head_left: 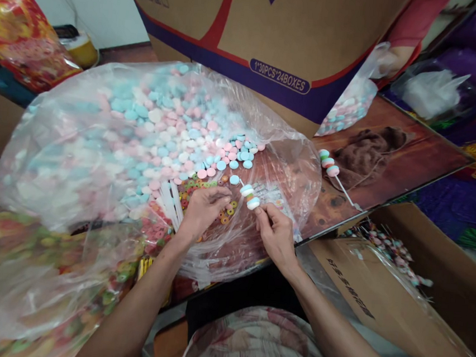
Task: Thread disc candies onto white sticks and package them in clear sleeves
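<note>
A candy skewer (pixel 249 196) with pale blue, white and orange pieces threaded on its white stick is pinched low down in my right hand (pixel 274 227). The stick's bare tip shows above the top piece. Just left of it, my left hand (pixel 205 208) is closed with thumb and fingers together; whatever they hold is hidden. Under that hand lie small ring candies (pixel 223 215), and white sticks (pixel 171 201) lie beside its wrist. Loose pink, blue and white candies (pixel 234 154) spill from a big clear plastic bag (pixel 59 116) beyond both hands.
Another candy skewer (pixel 329 165) rests on the table (pixel 431 141) near a brown cloth (pixel 371 149). A large carton (pixel 252 28) stands behind. An open box (pixel 379 282) at right holds several skewers. Another person's hand (pixel 390 59) grips a candy bag (pixel 350 102).
</note>
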A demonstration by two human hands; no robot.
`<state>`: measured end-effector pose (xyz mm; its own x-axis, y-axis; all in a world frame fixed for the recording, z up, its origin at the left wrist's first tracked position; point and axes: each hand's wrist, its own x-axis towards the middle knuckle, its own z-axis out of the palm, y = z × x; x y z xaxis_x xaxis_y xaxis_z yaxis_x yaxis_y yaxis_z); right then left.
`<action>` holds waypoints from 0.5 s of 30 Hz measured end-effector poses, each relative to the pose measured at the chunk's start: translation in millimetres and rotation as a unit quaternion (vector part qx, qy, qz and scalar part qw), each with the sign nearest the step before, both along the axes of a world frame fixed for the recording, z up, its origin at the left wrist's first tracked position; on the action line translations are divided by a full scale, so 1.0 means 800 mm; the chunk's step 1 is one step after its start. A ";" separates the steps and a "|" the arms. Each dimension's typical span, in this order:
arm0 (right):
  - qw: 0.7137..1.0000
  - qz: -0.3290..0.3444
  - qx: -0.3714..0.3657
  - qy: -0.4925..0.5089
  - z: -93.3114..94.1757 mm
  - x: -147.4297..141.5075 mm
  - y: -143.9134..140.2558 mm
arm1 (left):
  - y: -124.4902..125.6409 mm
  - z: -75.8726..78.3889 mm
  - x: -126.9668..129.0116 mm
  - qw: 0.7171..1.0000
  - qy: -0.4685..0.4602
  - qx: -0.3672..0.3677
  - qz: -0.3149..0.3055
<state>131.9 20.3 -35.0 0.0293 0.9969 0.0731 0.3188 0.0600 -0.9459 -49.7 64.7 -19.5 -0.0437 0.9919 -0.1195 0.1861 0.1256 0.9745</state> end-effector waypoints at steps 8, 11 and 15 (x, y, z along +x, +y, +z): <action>1.000 0.012 0.003 -0.008 -0.002 0.005 -0.005 | -0.039 0.048 -0.022 0.997 -0.043 0.044 0.045; 1.000 0.013 0.000 -0.021 -0.004 0.006 -0.005 | -0.078 0.075 -0.042 0.991 0.024 0.080 0.101; 1.000 0.017 -0.002 -0.020 -0.004 0.006 -0.005 | -0.128 0.105 -0.093 0.925 0.218 0.178 0.253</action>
<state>136.4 16.5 -37.9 -0.0083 0.9976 0.0692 0.3542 0.0677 -0.9327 -123.8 -37.6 64.3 -0.4806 0.8039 0.3505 0.5772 -0.0109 0.8165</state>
